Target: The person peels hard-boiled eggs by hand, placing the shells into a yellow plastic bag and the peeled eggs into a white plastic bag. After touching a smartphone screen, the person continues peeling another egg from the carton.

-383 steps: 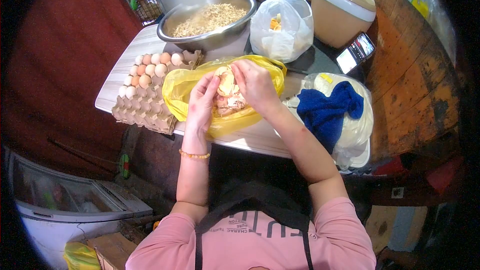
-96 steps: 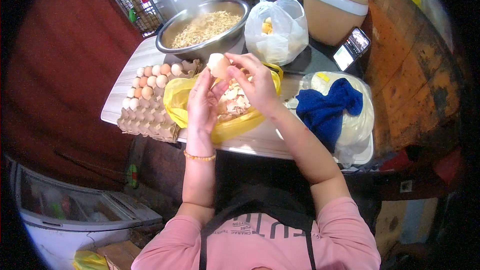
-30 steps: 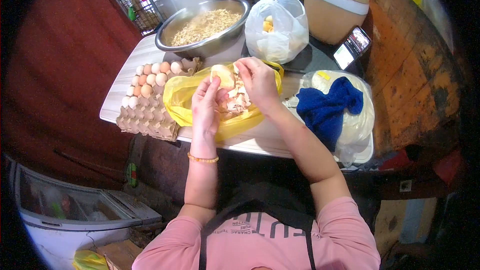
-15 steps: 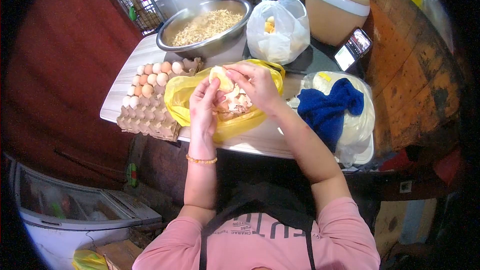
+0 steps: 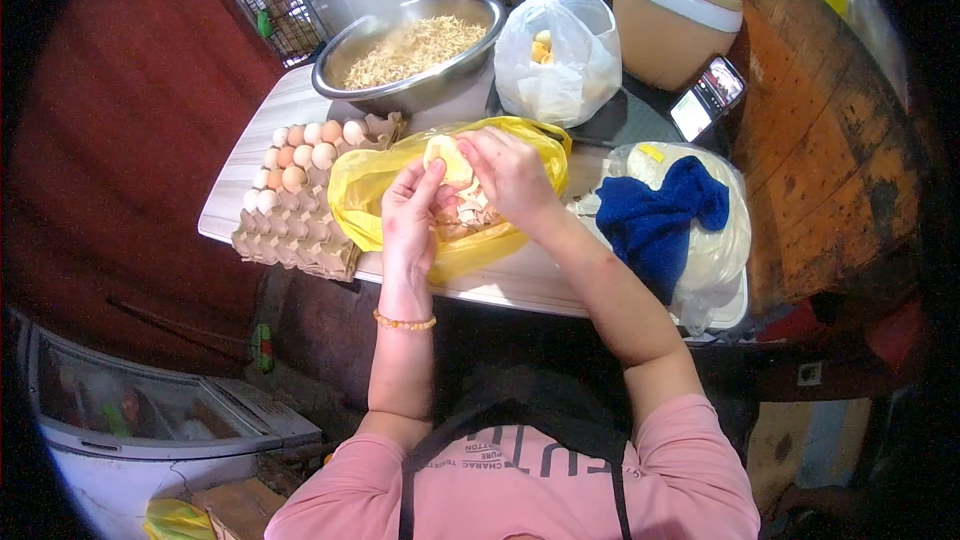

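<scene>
A pale, partly peeled egg is held up over the yellow plastic bag. My left hand grips it from the left, thumb on its near side. From the right, the fingers of my right hand pinch at the egg's edge; whether a bit of shell is between them I cannot make out. Below both hands, broken eggshells lie in the bag's open mouth. To the left, a cardboard egg tray carries several white and brown eggs in its far rows.
Behind the yellow bag, a steel bowl holds shredded tan food, with steam above it. A white plastic bag, a beige lidded container and a propped phone stand beyond. A blue towel lies over a filled clear bag at right.
Both hands stay over the yellow bag with the egg. My right fingers have shifted slightly along the egg's edge, and more of its pale surface shows.
</scene>
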A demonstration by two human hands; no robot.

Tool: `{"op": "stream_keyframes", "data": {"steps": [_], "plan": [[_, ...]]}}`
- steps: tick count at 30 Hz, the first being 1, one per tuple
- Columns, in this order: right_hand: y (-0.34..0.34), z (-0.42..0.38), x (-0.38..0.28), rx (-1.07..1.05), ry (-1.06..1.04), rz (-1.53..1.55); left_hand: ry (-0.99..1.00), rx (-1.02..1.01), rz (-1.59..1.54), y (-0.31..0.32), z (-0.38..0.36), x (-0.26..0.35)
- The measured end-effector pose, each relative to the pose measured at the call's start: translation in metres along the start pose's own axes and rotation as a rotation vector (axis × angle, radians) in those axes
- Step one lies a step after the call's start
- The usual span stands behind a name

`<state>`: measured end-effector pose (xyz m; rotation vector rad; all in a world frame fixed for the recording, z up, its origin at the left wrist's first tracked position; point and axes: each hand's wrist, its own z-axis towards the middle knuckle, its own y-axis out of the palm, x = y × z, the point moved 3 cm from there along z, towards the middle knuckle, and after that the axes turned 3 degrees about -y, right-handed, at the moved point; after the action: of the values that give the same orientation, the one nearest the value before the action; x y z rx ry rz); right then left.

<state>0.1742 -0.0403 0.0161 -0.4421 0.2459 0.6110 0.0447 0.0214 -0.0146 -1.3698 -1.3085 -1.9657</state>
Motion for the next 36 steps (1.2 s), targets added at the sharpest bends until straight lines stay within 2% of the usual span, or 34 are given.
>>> {"op": "stream_keyframes", "data": {"steps": [5, 7, 13, 17, 20, 22, 26, 31, 36], "plan": [[0.003, -0.001, 0.001, 0.016, 0.024, 0.005, -0.004, -0.005, -0.013, -0.001, 0.001, -0.002], [0.003, -0.001, 0.001, 0.084, 0.008, 0.028, -0.015, 0.005, -0.006, -0.001, 0.001, -0.003], [0.001, -0.002, 0.000, 0.069, 0.073, 0.039, -0.018, -0.005, -0.011, 0.001, 0.000, -0.003], [-0.001, 0.000, -0.001, 0.084, 0.045, 0.012, -0.017, 0.011, -0.014, 0.002, 0.001, -0.003], [-0.002, 0.002, 0.001, 0.133, 0.030, 0.102, -0.019, -0.003, -0.006, 0.001, 0.002, -0.001], [-0.003, 0.004, 0.001, 0.049, 0.090, 0.200, 0.001, 0.015, -0.020, 0.003, 0.001, 0.003], [0.000, 0.003, -0.002, -0.036, 0.107, 0.188, 0.018, 0.072, -0.035, 0.004, -0.003, 0.006], [0.006, -0.002, -0.004, -0.005, -0.001, 0.074, 0.039, 0.042, 0.043, 0.000, 0.000, 0.002], [0.010, -0.004, -0.005, 0.032, -0.023, 0.016, 0.027, 0.048, 0.061, -0.003, 0.002, -0.001]]}}
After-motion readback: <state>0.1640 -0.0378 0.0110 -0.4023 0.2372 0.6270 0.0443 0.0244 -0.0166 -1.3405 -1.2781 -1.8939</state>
